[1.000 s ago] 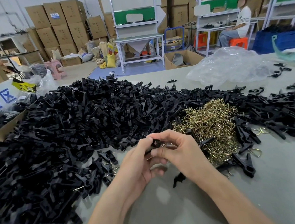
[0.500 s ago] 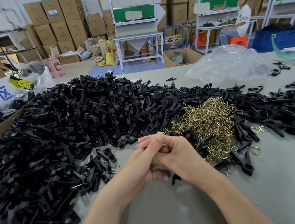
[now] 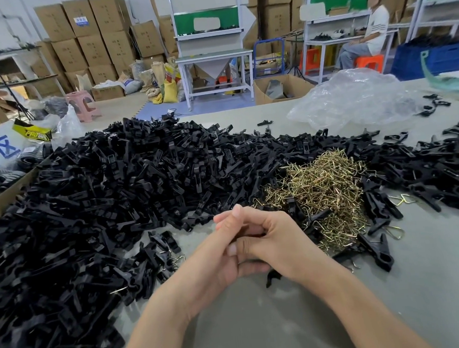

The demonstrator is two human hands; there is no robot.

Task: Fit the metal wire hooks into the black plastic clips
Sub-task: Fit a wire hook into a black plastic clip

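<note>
Grey desk [image 3: 289,320]: black plastic clips [image 3: 114,196] heaped, metal wire hooks [image 3: 320,188] beside. Left hand [image 3: 213,263], right hand [image 3: 280,241] clasped together; what the fingers [image 3: 235,214] grasp cannot be told. Advised: press squarely, hook aligned.

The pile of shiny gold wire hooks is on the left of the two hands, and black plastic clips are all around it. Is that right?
Nearly. The head view shows the pile of gold-coloured metal wire hooks to the right of the left hand and right hand, not the left. The black plastic clips do lie around it.
</note>
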